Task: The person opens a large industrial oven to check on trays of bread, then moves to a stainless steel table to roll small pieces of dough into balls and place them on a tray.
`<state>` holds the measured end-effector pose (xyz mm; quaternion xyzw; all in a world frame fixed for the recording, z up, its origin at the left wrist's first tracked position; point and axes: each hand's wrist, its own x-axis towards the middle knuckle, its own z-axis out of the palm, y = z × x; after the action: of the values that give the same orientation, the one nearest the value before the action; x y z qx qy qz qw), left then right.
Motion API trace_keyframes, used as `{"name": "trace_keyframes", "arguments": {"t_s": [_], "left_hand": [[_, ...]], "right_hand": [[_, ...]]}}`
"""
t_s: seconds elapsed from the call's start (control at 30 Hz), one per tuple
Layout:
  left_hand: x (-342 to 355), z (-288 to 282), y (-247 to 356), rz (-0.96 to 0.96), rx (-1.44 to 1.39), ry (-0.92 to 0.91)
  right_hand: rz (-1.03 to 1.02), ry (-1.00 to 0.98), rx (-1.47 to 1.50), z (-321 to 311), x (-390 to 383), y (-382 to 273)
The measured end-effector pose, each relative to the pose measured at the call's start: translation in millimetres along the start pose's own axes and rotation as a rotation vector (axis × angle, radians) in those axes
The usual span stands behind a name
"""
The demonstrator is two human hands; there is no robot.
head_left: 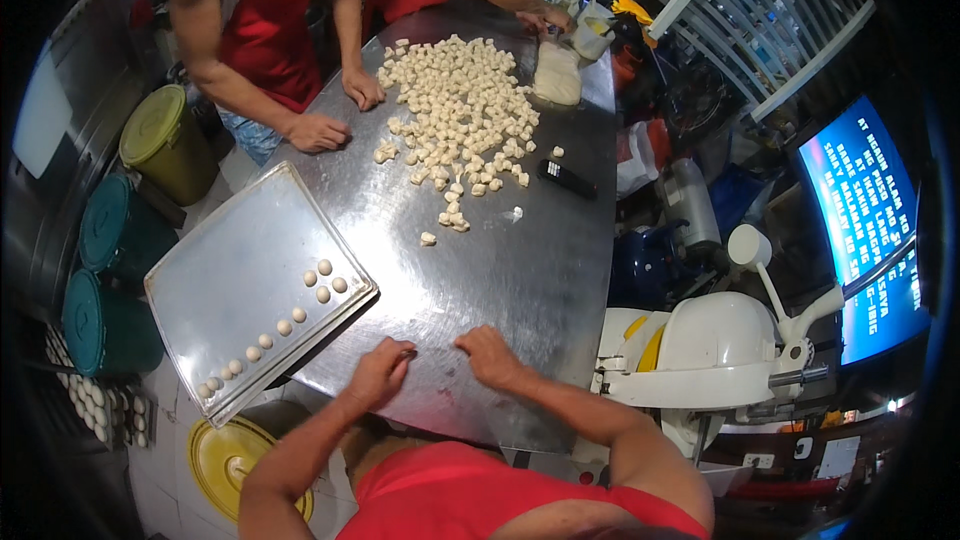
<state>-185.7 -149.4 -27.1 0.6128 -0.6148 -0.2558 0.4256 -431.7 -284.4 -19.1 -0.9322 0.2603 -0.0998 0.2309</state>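
Observation:
My left hand [381,372] rests on the near part of the steel table [400,285], its fingers curled inward. To its right, my right hand [490,356] is also curled with its knuckles up. The palms of both are turned down, so anything under them is hidden. Left of my hands lies a metal baking tray [230,280] bearing several round dough balls [323,294] along its right side. Farther off on the table is a big heap of cut dough pieces [455,105]. One loose dough piece [428,239] sits on its near side.
A slab of dough [557,74] and a black remote control [567,178] lie on the table's far right. Two people in red aprons [265,50] work at the far side. A white mixer [700,350] stands at right, lidded bins [112,320] at left, a yellow bin [235,465] below the tray.

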Motion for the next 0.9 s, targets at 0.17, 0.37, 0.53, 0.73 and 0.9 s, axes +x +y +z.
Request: {"name": "trace_keyframes", "arguments": {"t_s": [0.17,0.37,0.53,0.73,0.9], "left_hand": [[57.6,13.3,23.5,-0.101,0.025,0.154],[5.1,10.2,15.8,-0.011,-0.064,-0.083],[54.4,-11.0,17.5,-0.034,0.138,0.090],[19.6,21.8,9.2,-0.046,-0.011,-0.011],[50.6,13.1,14.0,-0.028,0.110,0.131]], "right_hand": [[0.121,0.351,-0.007,5.8,65.5,-1.2],[-0.075,0.082,0.046,6.0,4.0,7.7],[0.135,0.307,0.023,-3.7,57.2,12.3],[-0.083,0.019,0.085,9.9,7.2,3.7],[0.138,0.283,-0.006,-10.5,44.4,17.8]]}}
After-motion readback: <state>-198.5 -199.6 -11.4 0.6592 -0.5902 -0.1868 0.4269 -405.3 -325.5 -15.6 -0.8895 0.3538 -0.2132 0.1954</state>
